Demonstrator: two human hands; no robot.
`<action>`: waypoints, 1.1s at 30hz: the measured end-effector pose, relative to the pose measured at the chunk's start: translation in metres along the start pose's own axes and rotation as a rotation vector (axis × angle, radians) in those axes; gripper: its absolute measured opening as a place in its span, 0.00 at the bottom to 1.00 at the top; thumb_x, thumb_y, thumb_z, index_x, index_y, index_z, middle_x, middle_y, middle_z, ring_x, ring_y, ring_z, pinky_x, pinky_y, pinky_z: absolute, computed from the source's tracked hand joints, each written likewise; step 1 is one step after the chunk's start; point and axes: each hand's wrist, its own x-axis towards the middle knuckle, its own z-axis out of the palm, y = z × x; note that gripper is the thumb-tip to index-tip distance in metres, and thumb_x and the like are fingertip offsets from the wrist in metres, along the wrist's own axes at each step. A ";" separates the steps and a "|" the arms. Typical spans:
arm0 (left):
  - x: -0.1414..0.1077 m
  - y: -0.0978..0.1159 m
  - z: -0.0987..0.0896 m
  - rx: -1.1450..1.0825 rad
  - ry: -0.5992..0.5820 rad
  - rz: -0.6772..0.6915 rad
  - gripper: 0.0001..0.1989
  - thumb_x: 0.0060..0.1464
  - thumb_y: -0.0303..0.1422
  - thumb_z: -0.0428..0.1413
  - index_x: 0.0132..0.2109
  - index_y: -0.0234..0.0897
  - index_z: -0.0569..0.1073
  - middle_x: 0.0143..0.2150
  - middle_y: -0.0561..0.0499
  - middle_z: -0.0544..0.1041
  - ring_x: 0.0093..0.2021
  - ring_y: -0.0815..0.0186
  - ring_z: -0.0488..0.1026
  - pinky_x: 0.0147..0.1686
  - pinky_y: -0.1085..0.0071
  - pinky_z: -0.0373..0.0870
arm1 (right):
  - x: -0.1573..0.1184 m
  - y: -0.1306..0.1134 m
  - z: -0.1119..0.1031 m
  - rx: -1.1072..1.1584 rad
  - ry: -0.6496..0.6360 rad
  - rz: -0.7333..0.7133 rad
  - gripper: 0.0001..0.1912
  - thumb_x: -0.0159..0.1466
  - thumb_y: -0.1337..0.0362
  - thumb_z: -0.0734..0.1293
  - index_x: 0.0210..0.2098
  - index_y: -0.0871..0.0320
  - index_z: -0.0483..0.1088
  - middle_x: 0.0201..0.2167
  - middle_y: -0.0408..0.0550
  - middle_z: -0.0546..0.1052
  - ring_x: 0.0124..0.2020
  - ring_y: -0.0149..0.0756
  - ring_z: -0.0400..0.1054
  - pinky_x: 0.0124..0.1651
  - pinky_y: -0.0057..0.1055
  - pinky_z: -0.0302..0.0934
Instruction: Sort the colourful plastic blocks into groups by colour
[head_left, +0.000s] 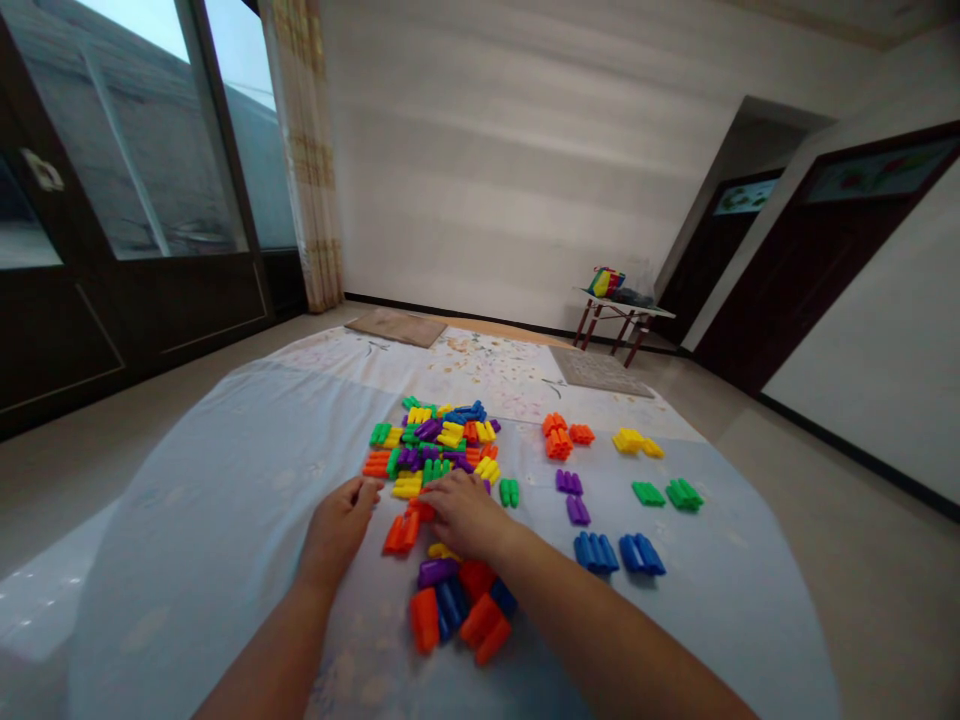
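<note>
A heap of colourful plastic blocks shaped like joined tubes (431, 432) lies mid-table. My right hand (463, 512) reaches over the heap's near edge, fingers extended and fingertips by an orange block (422, 509); its underside is hidden. To the left of the heap, my left hand (339, 525) rests with its fingers curled together and no block visible in them. Between the hands lies an orange block pair (402, 533). Closer to me, below my right wrist, is a smaller mixed pile with purple, orange and blue blocks (451, 604).
On the right sit colour groups: orange (557, 440), yellow (630, 441), purple (569, 483), green (684, 494) and blue blocks (596, 552). A single green block (509, 492) lies beside the heap. The cloth-covered round table (202, 500) fills the foreground; a small side table (630, 308) stands by the wall.
</note>
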 end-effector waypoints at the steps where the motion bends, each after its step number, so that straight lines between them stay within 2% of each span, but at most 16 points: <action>1: 0.000 0.000 0.000 0.000 -0.001 0.000 0.23 0.51 0.47 0.45 0.39 0.35 0.75 0.32 0.48 0.77 0.31 0.62 0.72 0.33 0.69 0.67 | -0.002 0.000 0.000 -0.011 -0.003 0.013 0.20 0.60 0.65 0.64 0.52 0.53 0.67 0.54 0.48 0.71 0.54 0.45 0.59 0.54 0.44 0.51; 6: -0.001 -0.001 0.000 0.002 0.000 0.006 0.22 0.51 0.47 0.45 0.39 0.36 0.75 0.33 0.49 0.77 0.32 0.62 0.72 0.33 0.69 0.67 | -0.016 0.001 -0.006 -0.023 -0.018 0.064 0.16 0.60 0.68 0.63 0.47 0.55 0.71 0.48 0.50 0.73 0.49 0.43 0.62 0.52 0.43 0.52; 9: 0.000 -0.003 0.001 0.001 0.011 0.010 0.23 0.51 0.48 0.45 0.39 0.36 0.75 0.34 0.48 0.77 0.34 0.60 0.72 0.34 0.68 0.67 | -0.021 0.002 -0.006 0.004 -0.024 0.074 0.15 0.59 0.64 0.64 0.45 0.55 0.72 0.46 0.51 0.73 0.48 0.43 0.63 0.51 0.42 0.53; 14: 0.000 -0.005 0.002 -0.003 0.018 0.008 0.22 0.50 0.47 0.45 0.38 0.36 0.75 0.33 0.48 0.77 0.32 0.61 0.72 0.34 0.68 0.67 | -0.017 0.001 0.003 0.032 0.044 0.139 0.19 0.57 0.53 0.67 0.44 0.56 0.72 0.43 0.52 0.74 0.46 0.45 0.65 0.51 0.44 0.53; 18: -0.001 -0.004 0.002 -0.007 0.017 0.010 0.23 0.50 0.48 0.45 0.38 0.36 0.75 0.33 0.48 0.77 0.32 0.60 0.72 0.33 0.67 0.67 | -0.012 -0.002 0.004 0.056 0.076 0.162 0.16 0.57 0.53 0.67 0.42 0.53 0.73 0.40 0.50 0.74 0.44 0.44 0.65 0.48 0.41 0.55; 22: -0.006 0.002 0.002 -0.023 -0.008 0.044 0.25 0.49 0.50 0.46 0.40 0.36 0.75 0.35 0.46 0.77 0.35 0.59 0.72 0.36 0.66 0.68 | -0.016 -0.002 0.001 0.103 0.212 0.100 0.17 0.55 0.57 0.70 0.43 0.53 0.72 0.41 0.49 0.73 0.44 0.41 0.65 0.47 0.37 0.56; 25: -0.012 0.011 0.005 -0.086 -0.084 0.109 0.25 0.51 0.51 0.46 0.41 0.36 0.75 0.35 0.48 0.77 0.34 0.61 0.72 0.36 0.67 0.68 | -0.021 -0.004 0.003 0.128 0.300 0.042 0.19 0.53 0.60 0.72 0.44 0.54 0.71 0.42 0.48 0.72 0.45 0.40 0.64 0.47 0.36 0.56; 29: -0.019 0.022 0.013 -0.197 -0.234 0.139 0.24 0.50 0.51 0.49 0.37 0.35 0.75 0.26 0.52 0.74 0.29 0.63 0.69 0.30 0.70 0.66 | -0.025 -0.007 0.008 0.111 0.332 -0.025 0.22 0.52 0.58 0.72 0.46 0.55 0.70 0.41 0.49 0.73 0.44 0.41 0.64 0.48 0.37 0.55; 33: -0.021 0.026 0.018 -0.276 -0.264 0.104 0.21 0.47 0.51 0.54 0.34 0.35 0.73 0.29 0.51 0.75 0.32 0.63 0.71 0.32 0.71 0.66 | -0.031 -0.008 0.008 0.075 0.336 -0.016 0.22 0.54 0.57 0.71 0.46 0.56 0.69 0.41 0.50 0.73 0.44 0.42 0.64 0.48 0.39 0.55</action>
